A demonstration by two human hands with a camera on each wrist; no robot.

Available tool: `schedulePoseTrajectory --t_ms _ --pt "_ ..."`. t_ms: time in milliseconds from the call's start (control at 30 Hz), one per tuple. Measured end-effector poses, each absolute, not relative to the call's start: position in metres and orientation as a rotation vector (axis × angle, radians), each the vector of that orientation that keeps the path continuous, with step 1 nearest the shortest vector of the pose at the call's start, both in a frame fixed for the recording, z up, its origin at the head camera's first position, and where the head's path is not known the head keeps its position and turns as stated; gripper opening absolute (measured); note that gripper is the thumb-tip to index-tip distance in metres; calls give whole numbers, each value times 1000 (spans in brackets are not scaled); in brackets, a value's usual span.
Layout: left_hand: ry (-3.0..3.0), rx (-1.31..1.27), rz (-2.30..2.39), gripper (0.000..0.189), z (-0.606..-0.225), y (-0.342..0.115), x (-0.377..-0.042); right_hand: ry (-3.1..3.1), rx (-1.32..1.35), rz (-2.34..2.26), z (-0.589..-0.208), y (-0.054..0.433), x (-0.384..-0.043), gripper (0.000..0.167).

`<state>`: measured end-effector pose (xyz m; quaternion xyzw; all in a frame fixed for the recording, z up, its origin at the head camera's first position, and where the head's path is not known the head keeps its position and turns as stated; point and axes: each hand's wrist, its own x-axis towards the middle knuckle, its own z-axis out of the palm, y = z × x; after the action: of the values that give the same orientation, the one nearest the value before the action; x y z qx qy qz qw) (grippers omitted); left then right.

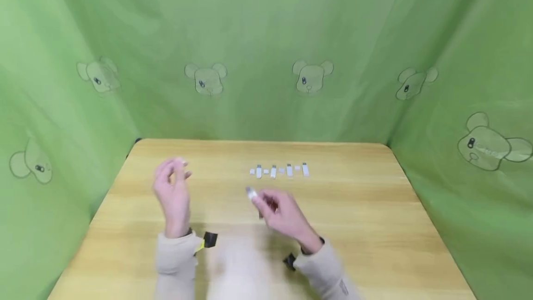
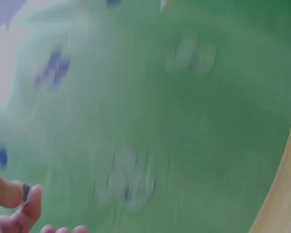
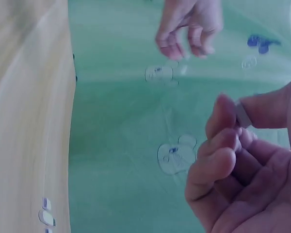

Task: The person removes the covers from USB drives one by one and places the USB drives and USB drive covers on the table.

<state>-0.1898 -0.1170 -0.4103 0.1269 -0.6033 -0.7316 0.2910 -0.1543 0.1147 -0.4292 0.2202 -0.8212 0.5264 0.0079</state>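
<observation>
My right hand (image 1: 285, 214) is raised over the middle of the table, pinching a white USB stick (image 1: 251, 193) between thumb and fingertips. Its metal plug points up and to the left. In the right wrist view only a small part of the stick (image 3: 242, 115) shows between the fingers. Further left, my left hand (image 1: 172, 193) is also up in the air. Its thumb and index finger pinch a small piece (image 2: 26, 192), pale in the head view and apparently a USB cap. Beyond both hands, several white USB sticks (image 1: 273, 172) lie in a row, with small white caps (image 1: 266, 171) between them.
The light wooden table (image 1: 354, 207) has its back edge against a green curtain (image 1: 258, 22) printed with bear heads. More curtain hangs on both sides. Dark straps with black pieces (image 1: 210, 239) sit at the sleeve cuffs.
</observation>
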Motion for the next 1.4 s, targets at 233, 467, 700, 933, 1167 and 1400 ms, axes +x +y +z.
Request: schedulePoseTrajectory --t_ms 233,467,700,933,1167,1400 --pt "-1883 268 -1882 39 -421 -97 -189 -2539 458 1657 -416 131 -180 28" --pt "-1934 265 -1852 35 -437 -90 -181 -2544 465 1605 -413 139 -205 35" --pt "-1978 232 -1830 29 -447 -82 -176 -2623 455 1654 -419 131 -229 25" --pt "-2095 155 -1776 22 -453 -75 -173 -2705 375 1761 -433 119 -254 25" --pt "-2120 116 -1771 23 -455 -72 -170 -2738 268 1736 -450 106 -274 25" --pt "-2127 112 -1762 23 -455 -68 -170 -2726 130 1743 -462 95 -291 23"
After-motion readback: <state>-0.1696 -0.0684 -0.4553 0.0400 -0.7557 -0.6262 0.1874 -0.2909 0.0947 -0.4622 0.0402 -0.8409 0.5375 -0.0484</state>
